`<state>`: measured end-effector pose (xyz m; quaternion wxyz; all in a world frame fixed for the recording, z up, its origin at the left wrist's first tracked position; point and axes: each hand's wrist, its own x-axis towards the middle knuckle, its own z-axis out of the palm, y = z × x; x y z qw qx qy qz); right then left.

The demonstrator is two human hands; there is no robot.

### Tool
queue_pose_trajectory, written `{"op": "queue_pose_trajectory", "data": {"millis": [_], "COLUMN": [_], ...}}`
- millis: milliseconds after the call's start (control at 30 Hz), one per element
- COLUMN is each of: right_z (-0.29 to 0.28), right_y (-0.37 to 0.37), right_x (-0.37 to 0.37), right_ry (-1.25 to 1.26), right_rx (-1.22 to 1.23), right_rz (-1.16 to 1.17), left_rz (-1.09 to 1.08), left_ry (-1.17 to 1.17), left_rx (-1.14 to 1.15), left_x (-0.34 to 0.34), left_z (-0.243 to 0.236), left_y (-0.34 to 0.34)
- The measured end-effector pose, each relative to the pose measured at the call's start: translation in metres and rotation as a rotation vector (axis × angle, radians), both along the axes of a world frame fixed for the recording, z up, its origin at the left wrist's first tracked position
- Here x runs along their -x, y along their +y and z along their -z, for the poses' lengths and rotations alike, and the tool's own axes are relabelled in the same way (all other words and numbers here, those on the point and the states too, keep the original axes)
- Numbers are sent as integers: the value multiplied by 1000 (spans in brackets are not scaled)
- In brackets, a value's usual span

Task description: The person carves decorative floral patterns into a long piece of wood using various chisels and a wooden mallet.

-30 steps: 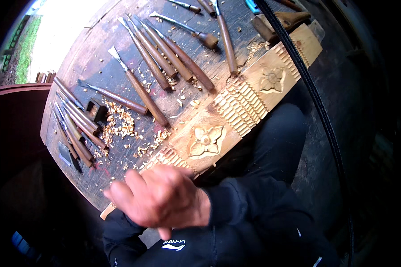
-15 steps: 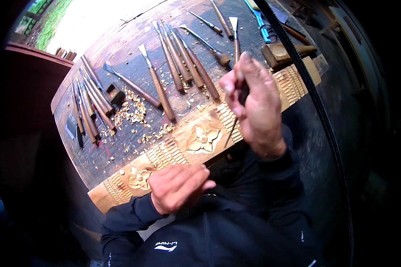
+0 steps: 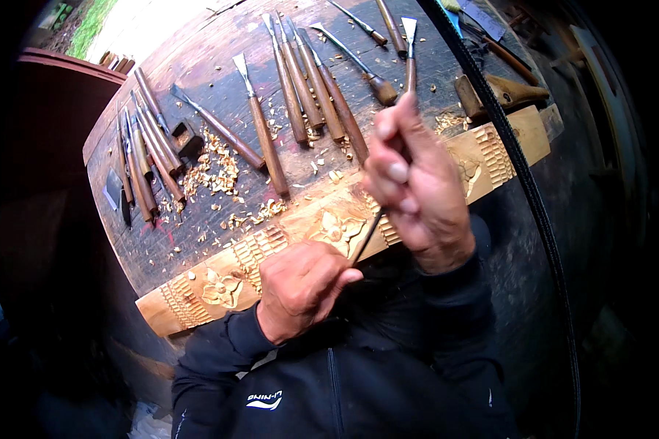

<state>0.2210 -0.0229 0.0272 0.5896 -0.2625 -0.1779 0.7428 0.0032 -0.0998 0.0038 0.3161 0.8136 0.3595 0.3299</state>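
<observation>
My right hand (image 3: 421,183) is closed around a carving chisel; its handle is mostly hidden in the fist. The chisel's thin dark shaft (image 3: 369,235) slants down and left to my left hand (image 3: 304,285). That hand is closed at the lower end of the shaft, thumb along it, and the tip is hidden there. Both hands are over the near edge of a long pale wooden board (image 3: 294,225). Rows of small gouged notches (image 3: 252,252) and a carved flower (image 3: 338,228) show on it. Another flower (image 3: 222,290) lies left of my left hand.
Several chisels (image 3: 307,88) with brown handles lie across the dark worktable (image 3: 190,256). More are bunched at the left (image 3: 143,161), beside wood shavings (image 3: 216,172). A wooden mallet (image 3: 501,94) lies behind the board's right end. A black strap (image 3: 516,139) hangs across the right side.
My left hand has moved slightly up and right and now meets the chisel's lower end. My right hand has turned a little with the chisel. The whole view has shifted slightly.
</observation>
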Motion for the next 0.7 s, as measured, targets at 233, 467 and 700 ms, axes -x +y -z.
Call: {"op": "queue_pose_trajectory", "data": {"millis": [233, 467, 700], "right_z": [-20, 23, 11], "right_y": [45, 48, 43], "right_x": [-48, -14, 11], "right_ry": [-288, -289, -492], "right_rx": [-43, 35, 198], "right_rz": [282, 136, 296], "left_rz": [-155, 313, 347], "left_ry": [-58, -320, -389], "left_rx": [67, 695, 797], "left_x": [41, 8, -2], "left_z": [-21, 23, 27], "left_y": [94, 133, 127]}}
